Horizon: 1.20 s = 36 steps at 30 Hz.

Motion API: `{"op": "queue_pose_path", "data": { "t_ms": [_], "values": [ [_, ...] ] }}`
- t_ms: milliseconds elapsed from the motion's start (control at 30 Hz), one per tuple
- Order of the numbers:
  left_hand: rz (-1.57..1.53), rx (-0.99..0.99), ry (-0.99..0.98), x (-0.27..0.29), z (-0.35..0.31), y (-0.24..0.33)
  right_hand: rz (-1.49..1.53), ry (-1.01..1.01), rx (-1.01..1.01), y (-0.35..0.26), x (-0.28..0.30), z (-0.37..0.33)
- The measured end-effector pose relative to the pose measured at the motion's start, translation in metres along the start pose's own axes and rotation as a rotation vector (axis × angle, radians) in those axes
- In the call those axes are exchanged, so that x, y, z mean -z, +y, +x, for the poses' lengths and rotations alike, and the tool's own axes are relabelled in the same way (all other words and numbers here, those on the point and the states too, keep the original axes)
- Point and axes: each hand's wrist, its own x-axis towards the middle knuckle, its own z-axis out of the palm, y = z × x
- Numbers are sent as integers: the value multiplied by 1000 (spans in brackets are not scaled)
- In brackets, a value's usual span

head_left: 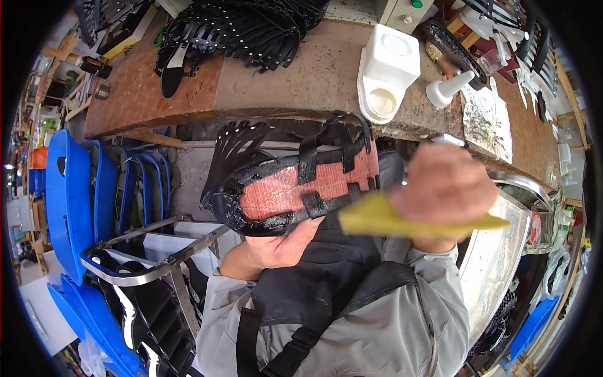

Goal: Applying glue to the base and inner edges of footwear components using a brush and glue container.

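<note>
My left hand (284,250) is closed around the near side of a black strappy sandal upper (226,188), held bottom up over my lap. Its underside shows a ribbed pinkish-red insole (270,195). Black strap ends are folded over the insole's edges, and a wet-looking shine lies on the toe end. My right hand (449,185), smeared by motion, grips a flat yellow tool (370,217) to the right of the sandal. One end of the tool points toward the insole. Blur hides the tool's exact kind.
Beyond the sandal runs a worn workbench (282,81). On it are a pile of black strappy uppers (239,38), a white pot with pale liquid (382,103) and a white cone-shaped bottle (450,90). Blue trays (69,201) and a metal-framed rack (135,273) stand at left.
</note>
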Motion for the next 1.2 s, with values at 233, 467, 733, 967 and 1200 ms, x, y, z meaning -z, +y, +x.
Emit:
{"op": "queue_pose_path", "data": {
  "t_ms": [233,467,733,967,1200],
  "values": [
    [171,-27,128,-11,16,-1,84,-328,-269,-3,21,8],
    [-205,250,308,0,12,-22,575,505,-645,-11,43,-21],
    [-443,158,318,11,7,-38,725,459,-1199,22,21,-102],
    [-602,450,134,35,7,-27,907,733,-1160,35,-13,-69],
    [-494,517,15,68,-33,-12,967,767,-1116,31,-25,-60]
  ]
}}
